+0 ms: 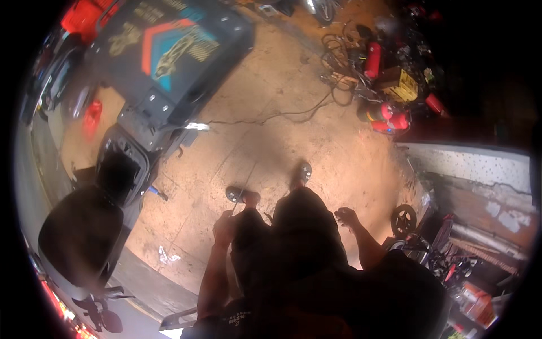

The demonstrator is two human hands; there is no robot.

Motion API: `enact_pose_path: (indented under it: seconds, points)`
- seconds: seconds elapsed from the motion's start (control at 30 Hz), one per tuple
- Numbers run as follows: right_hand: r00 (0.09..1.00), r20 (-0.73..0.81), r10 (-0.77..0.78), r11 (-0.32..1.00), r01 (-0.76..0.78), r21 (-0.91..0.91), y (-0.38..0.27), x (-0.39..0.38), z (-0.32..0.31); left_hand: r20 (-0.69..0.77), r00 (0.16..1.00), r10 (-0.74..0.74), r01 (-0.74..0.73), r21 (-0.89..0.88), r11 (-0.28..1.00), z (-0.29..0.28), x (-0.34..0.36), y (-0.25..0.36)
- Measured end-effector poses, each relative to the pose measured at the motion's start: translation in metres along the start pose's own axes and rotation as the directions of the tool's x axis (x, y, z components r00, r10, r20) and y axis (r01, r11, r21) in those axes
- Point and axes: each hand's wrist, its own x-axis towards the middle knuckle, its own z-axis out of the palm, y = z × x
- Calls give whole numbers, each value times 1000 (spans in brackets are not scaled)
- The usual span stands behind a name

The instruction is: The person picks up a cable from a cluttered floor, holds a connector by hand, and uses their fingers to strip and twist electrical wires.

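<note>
My left hand (pixel 223 229) hangs beside my left leg with its fingers closed. A thin, long rod (pixel 244 187) sticks up and forward from it; its exact kind does not show. On the other side of my legs, my right hand (pixel 346 217) is held out with loosely bent fingers apart, and nothing shows in it. To my left stands a scooter with a dark seat (pixel 79 237) and a dark, open-looking hollow (pixel 119 172) in front of the seat. Beyond that is a large dark board (pixel 186 56) with an orange and blue printed pattern.
A cable (pixel 265 121) crosses the brown floor toward a heap with red cylinders (pixel 373 59) and a yellow box (pixel 402 85). A small black wheel (pixel 403 220) and mixed parts lie at the right. Crumpled plastic (pixel 167 256) and a blue-handled tool (pixel 158 193) are near the scooter.
</note>
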Motion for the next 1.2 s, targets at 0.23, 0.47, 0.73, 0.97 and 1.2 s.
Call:
enact_pose_path:
  seconds: [0.23,0.47,0.73,0.97,1.2]
  points:
    - [880,-119,-459,888,450,-96,-5,49,-72,203,977,-59,55,29,998,87,50,126]
    - [758,1,-652,754,648,-108,-29,111,-176,238,917,319,-344,74,936,184,82,212]
    - [766,236,-598,777,481,406,-155,122,-232,502,861,81,99,-322,942,160,84,474]
    - [485,441,-755,612,279,740,-281,147,-281,260,871,416,-277,-438,855,191,165,582]
    - [941,250,-228,759,11,651,-296,297,-283,503,858,102,-88,-51,995,258,271,546]
